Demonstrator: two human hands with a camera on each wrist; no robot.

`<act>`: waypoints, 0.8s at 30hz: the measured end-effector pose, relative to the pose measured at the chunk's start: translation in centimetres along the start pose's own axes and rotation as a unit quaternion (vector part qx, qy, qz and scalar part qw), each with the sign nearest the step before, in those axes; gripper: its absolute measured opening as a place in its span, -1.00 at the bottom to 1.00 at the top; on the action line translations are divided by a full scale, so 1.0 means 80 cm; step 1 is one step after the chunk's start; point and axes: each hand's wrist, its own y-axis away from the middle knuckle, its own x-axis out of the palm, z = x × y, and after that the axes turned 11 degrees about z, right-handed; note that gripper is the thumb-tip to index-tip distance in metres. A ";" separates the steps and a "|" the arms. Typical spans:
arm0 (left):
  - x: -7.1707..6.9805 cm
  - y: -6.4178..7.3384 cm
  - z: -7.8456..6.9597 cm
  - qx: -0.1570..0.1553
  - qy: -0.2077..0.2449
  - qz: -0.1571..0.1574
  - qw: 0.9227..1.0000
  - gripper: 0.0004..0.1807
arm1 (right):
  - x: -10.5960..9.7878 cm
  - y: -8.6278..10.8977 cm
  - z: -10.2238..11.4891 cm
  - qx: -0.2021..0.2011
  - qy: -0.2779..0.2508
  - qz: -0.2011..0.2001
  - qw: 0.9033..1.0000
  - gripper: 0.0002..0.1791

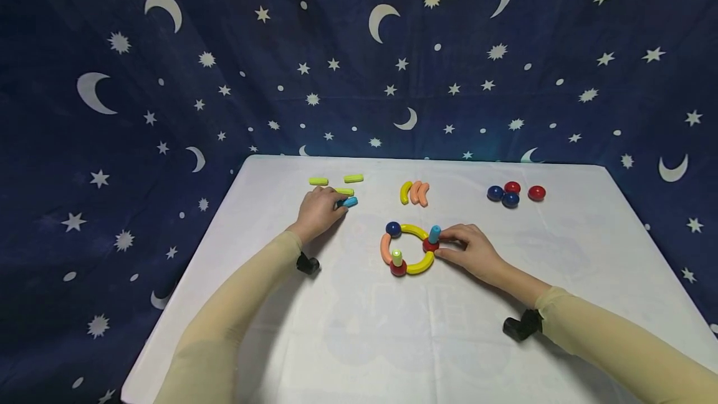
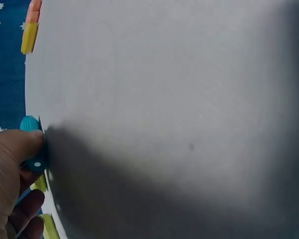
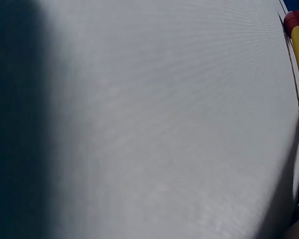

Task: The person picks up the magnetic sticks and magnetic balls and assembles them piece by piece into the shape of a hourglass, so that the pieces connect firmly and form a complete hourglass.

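My left hand pinches a short blue stick between thumb and fingers; its round end shows in the left wrist view. Under and behind that hand lie yellow-green sticks. A ring of curved pieces and balls sits mid-table: yellow arcs, an orange arc, a dark blue ball and two red balls. An upright yellow-green stick stands in the front red ball. My right hand grips the right red ball, from which another blue stick rises.
Behind the ring lie a loose yellow arc and two orange arcs. Loose red balls and dark blue balls sit at the back right of the white table. A starry dark blue cloth hangs behind.
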 end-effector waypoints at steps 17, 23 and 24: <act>0.003 0.010 -0.058 0.059 0.352 0.052 0.933 -0.69 | 0.001 0.000 0.000 0.015 0.010 -0.004 1.000 -0.57; 0.011 0.012 -0.085 0.100 0.401 0.082 0.907 -0.69 | 0.001 0.000 0.001 0.007 0.011 -0.004 1.000 -0.57; 0.012 0.013 -0.088 0.103 0.401 0.083 0.906 -0.69 | 0.001 0.000 0.001 0.005 0.012 -0.005 1.000 -0.57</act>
